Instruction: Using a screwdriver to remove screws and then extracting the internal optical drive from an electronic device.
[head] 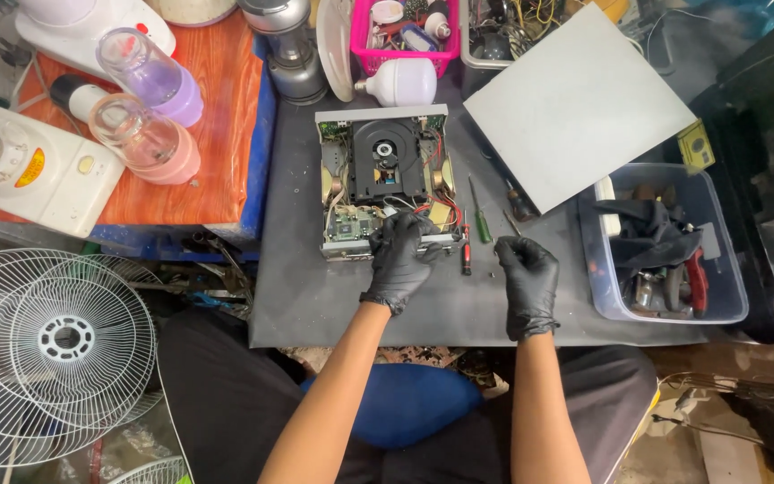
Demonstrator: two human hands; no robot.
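Centre frame, my left hand (pixel 400 251) grips the opened player's (pixel 385 184) near edge; my right hand (pixel 526 269), fingers curled, hovers beside the screwdrivers (pixel 472 235).

Soft, even light fell from above on the grey tabletop (pixel 315 296), shadows were faint, edges bowed slightly, and the dim right side perhaps lost detail.

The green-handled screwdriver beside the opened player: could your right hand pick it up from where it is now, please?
Probably yes: the green-handled screwdriver lies bare on the grey mat, just ahead of the right hand, with nothing lying over it or between them.
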